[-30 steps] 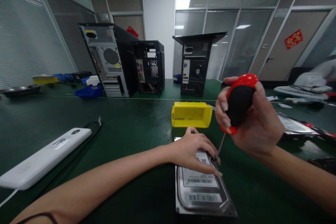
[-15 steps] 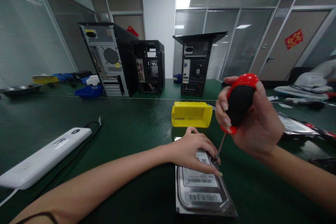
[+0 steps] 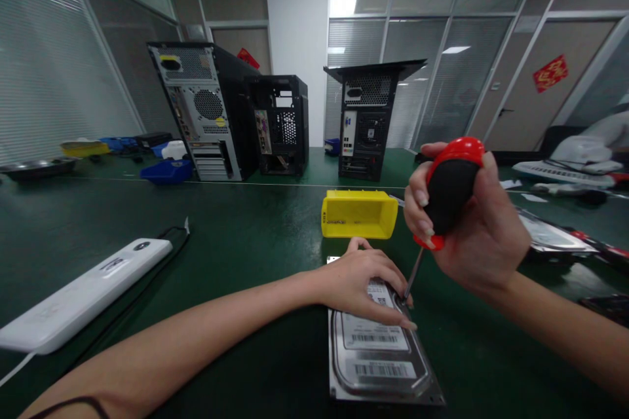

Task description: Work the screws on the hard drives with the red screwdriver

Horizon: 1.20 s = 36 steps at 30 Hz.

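A silver hard drive (image 3: 378,360) with white barcode labels lies flat on the green table (image 3: 236,242) in front of me. My left hand (image 3: 361,281) presses flat on the drive's far end, fingers spread over the label. My right hand (image 3: 472,222) grips the fat black-and-red handle of a screwdriver (image 3: 445,193), held nearly upright. The thin shaft slants down and its tip meets the drive's right edge, beside my left fingertips.
A yellow plastic bin (image 3: 358,214) stands just behind the drive. A white power strip (image 3: 83,294) with a black cable lies to the left. Three open computer towers (image 3: 206,111) stand at the back. More drives and parts (image 3: 555,236) lie to the right, blue bins (image 3: 167,171) far left.
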Motion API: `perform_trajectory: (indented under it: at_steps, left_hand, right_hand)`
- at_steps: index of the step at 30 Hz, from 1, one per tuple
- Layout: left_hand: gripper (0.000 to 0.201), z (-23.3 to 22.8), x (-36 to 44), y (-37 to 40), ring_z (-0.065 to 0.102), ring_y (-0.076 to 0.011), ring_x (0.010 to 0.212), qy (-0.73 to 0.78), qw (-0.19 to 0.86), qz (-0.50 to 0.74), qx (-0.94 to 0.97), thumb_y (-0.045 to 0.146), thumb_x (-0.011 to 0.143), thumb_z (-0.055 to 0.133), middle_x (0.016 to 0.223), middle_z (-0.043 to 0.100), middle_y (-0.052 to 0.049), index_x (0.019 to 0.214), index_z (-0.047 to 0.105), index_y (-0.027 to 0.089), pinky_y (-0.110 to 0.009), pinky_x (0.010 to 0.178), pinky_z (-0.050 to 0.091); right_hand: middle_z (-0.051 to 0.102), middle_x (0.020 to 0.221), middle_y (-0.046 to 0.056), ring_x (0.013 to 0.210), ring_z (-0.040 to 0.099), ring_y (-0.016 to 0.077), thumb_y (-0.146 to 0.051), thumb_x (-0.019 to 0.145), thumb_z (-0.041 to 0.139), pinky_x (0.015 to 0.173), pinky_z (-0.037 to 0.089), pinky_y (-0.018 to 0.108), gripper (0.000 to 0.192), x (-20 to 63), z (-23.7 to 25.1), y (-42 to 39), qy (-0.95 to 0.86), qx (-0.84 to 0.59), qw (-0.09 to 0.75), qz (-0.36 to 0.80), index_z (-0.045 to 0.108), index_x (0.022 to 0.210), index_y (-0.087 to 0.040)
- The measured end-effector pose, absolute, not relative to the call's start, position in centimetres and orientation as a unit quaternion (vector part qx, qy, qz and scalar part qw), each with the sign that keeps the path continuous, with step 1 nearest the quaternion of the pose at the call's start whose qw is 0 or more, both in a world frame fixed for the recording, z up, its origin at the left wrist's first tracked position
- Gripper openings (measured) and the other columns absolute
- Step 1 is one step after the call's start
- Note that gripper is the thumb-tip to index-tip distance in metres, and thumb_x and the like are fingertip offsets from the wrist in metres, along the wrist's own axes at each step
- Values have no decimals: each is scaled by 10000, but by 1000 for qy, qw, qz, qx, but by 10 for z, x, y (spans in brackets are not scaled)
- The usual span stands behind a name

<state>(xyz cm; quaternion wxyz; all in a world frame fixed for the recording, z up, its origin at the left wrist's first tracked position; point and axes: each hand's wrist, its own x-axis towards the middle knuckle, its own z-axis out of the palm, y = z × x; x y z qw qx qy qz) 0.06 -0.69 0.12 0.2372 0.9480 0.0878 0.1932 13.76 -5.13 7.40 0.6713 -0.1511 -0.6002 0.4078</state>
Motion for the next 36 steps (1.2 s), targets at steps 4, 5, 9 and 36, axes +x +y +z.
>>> perform_trajectory:
  at_steps: [4, 5, 9, 36]
  left_hand:
    - [233, 1, 1, -7, 559, -163, 1021, 92, 236, 193, 948, 392, 752, 691, 1021, 671, 30, 933, 654, 250, -324, 917, 221]
    - [232, 1, 1, -7, 559, -162, 1022, 92, 235, 194, 948, 392, 750, 693, 1020, 672, 31, 930, 653, 251, -324, 917, 220]
    - [225, 1, 1, -7, 562, -154, 1018, 86, 236, 197, 948, 383, 750, 697, 1007, 675, 38, 923, 651, 247, -320, 910, 220]
    - [250, 1, 1, -5, 554, -168, 1026, 85, 234, 191, 949, 386, 754, 692, 1033, 665, 18, 953, 661, 238, -329, 903, 220]
  right_hand:
    - [431, 678, 4, 410, 371, 97, -501, 862, 427, 295, 246, 223, 322, 139, 74, -50, -603, -154, 670, 405, 540, 1024, -247]
    - [431, 678, 4, 409, 371, 97, -503, 863, 425, 294, 246, 222, 323, 139, 74, -50, -602, -155, 670, 405, 539, 1026, -248]
    - [432, 674, 4, 410, 368, 96, -494, 865, 428, 290, 246, 218, 320, 139, 74, -49, -595, -152, 674, 410, 539, 1022, -238]
    - [440, 670, 10, 406, 384, 96, -463, 878, 419, 296, 268, 219, 316, 138, 73, -51, -606, -130, 671, 406, 555, 1035, -225]
